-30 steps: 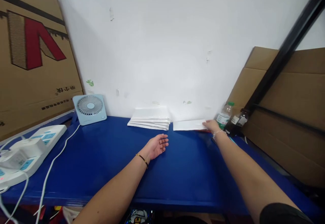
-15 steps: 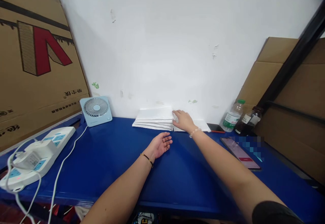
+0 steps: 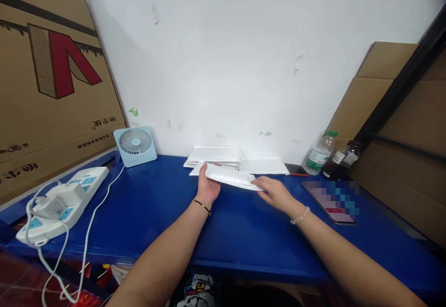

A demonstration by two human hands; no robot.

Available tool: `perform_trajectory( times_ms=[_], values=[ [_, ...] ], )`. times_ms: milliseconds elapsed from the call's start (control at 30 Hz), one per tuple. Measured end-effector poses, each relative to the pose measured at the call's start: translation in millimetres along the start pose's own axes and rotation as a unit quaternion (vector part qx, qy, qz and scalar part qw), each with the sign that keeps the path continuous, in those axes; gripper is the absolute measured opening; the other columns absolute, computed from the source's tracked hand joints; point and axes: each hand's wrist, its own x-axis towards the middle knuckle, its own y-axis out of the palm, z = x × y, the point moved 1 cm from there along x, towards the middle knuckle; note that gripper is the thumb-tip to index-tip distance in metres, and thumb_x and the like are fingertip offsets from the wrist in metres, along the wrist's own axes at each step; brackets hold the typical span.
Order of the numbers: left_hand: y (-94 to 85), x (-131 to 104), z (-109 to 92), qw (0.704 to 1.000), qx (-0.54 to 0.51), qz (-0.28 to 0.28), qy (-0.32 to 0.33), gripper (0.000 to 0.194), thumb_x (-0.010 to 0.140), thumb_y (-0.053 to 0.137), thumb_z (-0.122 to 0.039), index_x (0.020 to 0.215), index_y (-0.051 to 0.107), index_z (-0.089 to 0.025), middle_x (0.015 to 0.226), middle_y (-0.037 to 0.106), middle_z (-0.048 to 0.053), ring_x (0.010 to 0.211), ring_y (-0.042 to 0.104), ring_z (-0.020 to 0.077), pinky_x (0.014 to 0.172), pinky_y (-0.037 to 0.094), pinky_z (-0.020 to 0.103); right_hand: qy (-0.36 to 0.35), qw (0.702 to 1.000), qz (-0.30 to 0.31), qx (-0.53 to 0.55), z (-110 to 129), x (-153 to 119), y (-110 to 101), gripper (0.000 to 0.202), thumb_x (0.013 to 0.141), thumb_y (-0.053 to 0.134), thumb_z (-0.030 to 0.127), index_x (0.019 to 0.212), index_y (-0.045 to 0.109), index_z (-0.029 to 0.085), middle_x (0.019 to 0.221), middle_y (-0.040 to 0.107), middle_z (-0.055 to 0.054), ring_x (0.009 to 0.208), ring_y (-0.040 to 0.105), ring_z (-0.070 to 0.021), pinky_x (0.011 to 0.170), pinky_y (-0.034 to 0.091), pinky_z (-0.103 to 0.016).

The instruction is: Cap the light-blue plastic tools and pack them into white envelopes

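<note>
We see one white envelope (image 3: 233, 177) in the middle of the frame, held in the air by both hands, just in front of the stack of white envelopes (image 3: 216, 153). Our left hand (image 3: 208, 188) is closed narrowly on its left part, with the thumb over the near face; the other fingers are mostly hidden. Our right hand (image 3: 278, 194) pinches its right corner with the fingertips. The envelope slopes down to the right, and we cannot tell if it is sealed or what it contains.

We judge that the right pinch is small, so this corner could slip if we pull quickly. If we bend the envelope between the hands, its smooth face could crease. Its left end is very near to the stack, whose layers lie unevenly, so a careless push backward could make the upper ones slide. A wide swing to the right could disturb the flat white envelope (image 3: 265, 166) against the wall, or farther, the green-capped bottle (image 3: 318, 159) on the blue counter (image 3: 244, 232). The phone (image 3: 329, 203) lies right of our right wrist, and our forearm could brush it.
</note>
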Motion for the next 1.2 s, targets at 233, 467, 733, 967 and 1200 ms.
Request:
perform_trajectory(
  times_ms=[233, 467, 733, 967, 1200],
  values=[
    [16.8, -15, 1, 0.981, 0.107, 0.029, 0.158, 0.043, 0.071, 0.071, -0.028, 0.111, 0.057, -0.023, 0.089, 0.068, 0.000, 0.092, 0.063, 0.0158, 0.086, 0.047, 0.027, 0.149, 0.978, 0.087, 0.119, -33, -37, -8, 0.073, 0.071, 0.068, 0.041, 0.137, 0.041, 0.026, 0.129, 0.050, -0.011, 0.106, 0.057, -0.0262, 0.086, 0.051, -0.039],
    [44.7, -32, 2, 0.980, 0.104, 0.021, 0.170, 0.030, 0.070, 0.070, -0.031, 0.094, 0.062, -0.016, 0.090, 0.067, 0.004, 0.092, 0.062, 0.0176, 0.085, 0.046, 0.029, 0.173, 0.969, 0.116, 0.135, -43, -39, 9, 0.099, 0.060, 0.075, 0.052, 0.143, 0.032, 0.021, 0.145, 0.035, -0.016, 0.133, 0.032, -0.0351, 0.107, 0.029, -0.051],
    [50.0, -37, 12, 0.988, 0.067, -0.021, 0.138, 0.028, 0.071, 0.068, -0.028, 0.095, 0.059, -0.017, 0.081, 0.067, 0.001, 0.083, 0.064, 0.0164, 0.082, 0.049, 0.030, 0.123, 0.987, 0.033, 0.102, -20, -10, 39, 0.025, 0.076, 0.063, 0.026, 0.100, 0.061, 0.018, 0.105, 0.060, -0.009, 0.099, 0.056, -0.0243, 0.087, 0.043, -0.038],
    [75.1, -32, -43, 0.968, 0.131, 0.033, 0.210, 0.030, 0.067, 0.070, -0.034, 0.088, 0.060, -0.015, 0.079, 0.066, 0.002, 0.081, 0.064, 0.0163, 0.081, 0.048, 0.029, 0.124, 0.989, 0.034, 0.072, -25, -17, 31, 0.012, 0.084, 0.055, 0.031, 0.086, 0.058, 0.020, 0.094, 0.057, -0.005, 0.088, 0.053, -0.0200, 0.078, 0.044, -0.033],
    [108.0, -50, -89, 0.901, 0.312, 0.124, 0.276, 0.040, 0.066, 0.073, -0.038, 0.095, 0.061, -0.014, 0.090, 0.065, 0.006, 0.087, 0.062, 0.0208, 0.080, 0.048, 0.033, 0.112, 0.989, 0.056, 0.081, -19, -16, 26, 0.022, 0.083, 0.058, 0.039, 0.097, 0.059, 0.022, 0.100, 0.056, -0.006, 0.092, 0.052, -0.0214, 0.082, 0.042, -0.036]
  ],
)
